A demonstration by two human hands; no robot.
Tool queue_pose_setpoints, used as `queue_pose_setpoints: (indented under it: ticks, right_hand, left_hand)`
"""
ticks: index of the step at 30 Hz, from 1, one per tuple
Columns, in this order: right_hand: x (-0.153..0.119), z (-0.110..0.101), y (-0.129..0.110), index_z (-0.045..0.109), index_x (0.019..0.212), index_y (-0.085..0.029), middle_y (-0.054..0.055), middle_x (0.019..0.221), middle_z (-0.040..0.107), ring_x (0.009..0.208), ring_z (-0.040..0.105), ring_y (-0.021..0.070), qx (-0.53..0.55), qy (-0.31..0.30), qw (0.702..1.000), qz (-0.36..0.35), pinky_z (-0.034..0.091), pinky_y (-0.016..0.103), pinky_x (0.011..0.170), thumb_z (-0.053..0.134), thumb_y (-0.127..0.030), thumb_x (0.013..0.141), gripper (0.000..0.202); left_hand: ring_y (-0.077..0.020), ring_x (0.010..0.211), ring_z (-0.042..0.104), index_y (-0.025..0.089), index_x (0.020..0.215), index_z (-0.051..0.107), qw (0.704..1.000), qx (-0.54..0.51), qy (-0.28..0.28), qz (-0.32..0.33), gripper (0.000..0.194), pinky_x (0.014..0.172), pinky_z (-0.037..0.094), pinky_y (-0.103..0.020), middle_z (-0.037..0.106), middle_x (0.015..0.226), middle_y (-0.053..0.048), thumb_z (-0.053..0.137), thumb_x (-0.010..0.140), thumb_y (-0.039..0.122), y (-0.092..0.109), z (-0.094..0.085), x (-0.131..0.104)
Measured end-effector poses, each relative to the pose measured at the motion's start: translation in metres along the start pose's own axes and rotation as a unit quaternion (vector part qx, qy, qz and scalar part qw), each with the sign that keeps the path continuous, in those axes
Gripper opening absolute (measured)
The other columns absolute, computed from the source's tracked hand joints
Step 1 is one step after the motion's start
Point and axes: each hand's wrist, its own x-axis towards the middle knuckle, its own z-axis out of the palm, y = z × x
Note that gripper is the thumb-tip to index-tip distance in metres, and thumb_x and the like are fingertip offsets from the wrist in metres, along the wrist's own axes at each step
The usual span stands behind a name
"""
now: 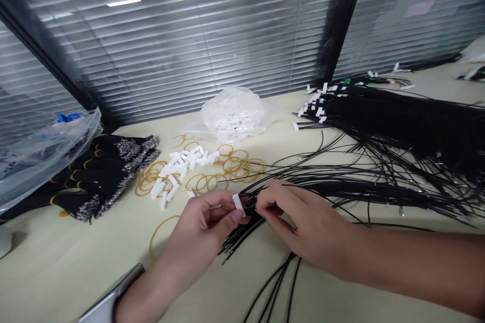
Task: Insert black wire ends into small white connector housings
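Observation:
My left hand (212,222) pinches a small white connector (238,205) between thumb and fingers, at the middle of the view. Just right of it, my right hand (291,212) is closed, thumb and forefinger pressed together at the thin black wires; the exact wire between the fingertips is too small to make out. Beneath both hands runs a loose bundle of black wires (341,189), its metal-tipped ends (226,252) showing below my left hand. A pile of white connectors (184,164) lies behind my left hand, among yellow rubber bands (242,166).
A clear bag of white parts (237,113) stands by the blinds. Tied black wire bundles (102,171) and a plastic bag with blue parts (49,146) lie at left. A large heap of black wires with white connectors (401,121) fills the right back.

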Motion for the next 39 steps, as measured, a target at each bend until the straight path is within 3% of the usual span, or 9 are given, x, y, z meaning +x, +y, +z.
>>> queue_pose_setpoints:
  ticks: [8, 15, 18, 21, 24, 26, 32, 36, 39]
  right_hand:
    - [0.003, 0.001, 0.004, 0.045, 0.082, -0.018, -0.001, 0.075, 0.056, 0.069, 0.052, 0.0096, -0.010, -0.005, 1.000, -0.027, 0.040, 0.020, 0.062, 0.041, -0.002, 0.082, 0.017]
    - [0.004, -0.015, -0.006, 0.055, 0.087, -0.019, 0.001, 0.086, 0.061, 0.085, 0.055, 0.0140, -0.102, -0.034, 0.993, -0.044, 0.042, 0.028, 0.079, 0.043, -0.013, 0.088, 0.013]
    - [0.006, -0.029, -0.016, 0.059, 0.086, -0.019, 0.001, 0.088, 0.060, 0.084, 0.055, 0.0128, -0.056, -0.143, 0.984, -0.085, 0.043, 0.025, 0.081, 0.055, -0.025, 0.084, 0.008]
    - [0.007, -0.036, -0.021, 0.061, 0.092, -0.020, -0.001, 0.093, 0.058, 0.083, 0.054, 0.0105, 0.019, -0.285, 0.954, -0.094, 0.045, 0.018, 0.072, 0.075, -0.028, 0.066, 0.031]
    - [0.003, -0.032, -0.017, 0.062, 0.087, -0.022, -0.001, 0.089, 0.055, 0.083, 0.050, 0.0118, 0.000, -0.326, 0.939, -0.108, 0.044, 0.020, 0.072, 0.070, -0.024, 0.071, 0.018]
    - [-0.001, -0.024, -0.011, 0.059, 0.081, -0.020, 0.000, 0.083, 0.053, 0.080, 0.048, 0.0127, -0.021, -0.312, 0.942, -0.125, 0.043, 0.024, 0.073, 0.057, -0.019, 0.082, 0.003]
    - [-0.004, -0.009, 0.004, 0.052, 0.076, -0.014, 0.006, 0.079, 0.051, 0.072, 0.043, 0.0163, -0.153, -0.200, 0.961, -0.115, 0.040, 0.029, 0.065, 0.035, -0.004, 0.086, 0.022]
    - [-0.004, -0.006, 0.010, 0.053, 0.086, -0.013, 0.006, 0.081, 0.053, 0.075, 0.046, 0.0153, -0.109, -0.115, 0.983, -0.089, 0.042, 0.028, 0.068, 0.036, 0.003, 0.080, 0.024]
    - [-0.003, -0.005, 0.011, 0.055, 0.089, -0.014, 0.006, 0.080, 0.055, 0.075, 0.049, 0.0150, -0.083, -0.034, 0.994, -0.067, 0.043, 0.028, 0.068, 0.038, -0.007, 0.087, 0.019]
  left_hand:
    - [-0.0150, 0.067, 0.060, 0.018, 0.065, 0.060, 1.000, -0.007, 0.005, 0.016, 0.010, 0.063, 0.044, -0.023, 0.063, 0.066, 0.000, 0.060, 0.073, 0.013, 0.001, 0.009, -0.002]
    - [-0.0154, 0.066, 0.058, 0.018, 0.069, 0.060, 0.999, 0.020, 0.018, 0.030, 0.007, 0.058, 0.041, -0.023, 0.062, 0.066, 0.000, 0.057, 0.076, 0.016, 0.004, 0.003, -0.001]
    - [-0.0149, 0.063, 0.058, 0.018, 0.072, 0.060, 0.999, 0.003, 0.041, 0.028, 0.002, 0.057, 0.041, -0.023, 0.061, 0.065, 0.001, 0.059, 0.074, 0.018, 0.003, 0.000, 0.001]
    - [-0.0153, 0.064, 0.059, 0.018, 0.071, 0.060, 0.998, -0.008, 0.057, 0.021, 0.003, 0.061, 0.044, -0.024, 0.062, 0.065, 0.001, 0.062, 0.072, 0.020, 0.002, 0.000, 0.002]
    - [-0.0147, 0.067, 0.060, 0.019, 0.073, 0.060, 0.998, -0.005, 0.060, -0.006, 0.005, 0.062, 0.045, -0.022, 0.064, 0.068, 0.001, 0.063, 0.073, 0.023, 0.001, 0.000, 0.002]
    - [-0.0137, 0.069, 0.060, 0.020, 0.074, 0.061, 0.998, -0.004, 0.062, -0.018, 0.006, 0.062, 0.045, -0.020, 0.064, 0.069, 0.002, 0.063, 0.075, 0.026, 0.000, -0.001, 0.002]
    - [-0.0111, 0.072, 0.061, 0.021, 0.074, 0.066, 0.995, -0.074, 0.057, -0.030, 0.007, 0.069, 0.047, -0.018, 0.064, 0.073, 0.002, 0.064, 0.076, 0.028, -0.003, -0.007, 0.003]
    - [-0.0102, 0.071, 0.059, 0.022, 0.076, 0.068, 0.995, -0.085, 0.050, -0.032, 0.006, 0.066, 0.046, -0.016, 0.066, 0.074, 0.002, 0.067, 0.073, 0.028, -0.004, -0.012, 0.004]
    - [-0.0094, 0.073, 0.058, 0.023, 0.074, 0.067, 0.994, -0.089, 0.045, -0.033, 0.004, 0.066, 0.045, -0.014, 0.065, 0.073, 0.003, 0.067, 0.074, 0.027, -0.004, -0.014, 0.004]
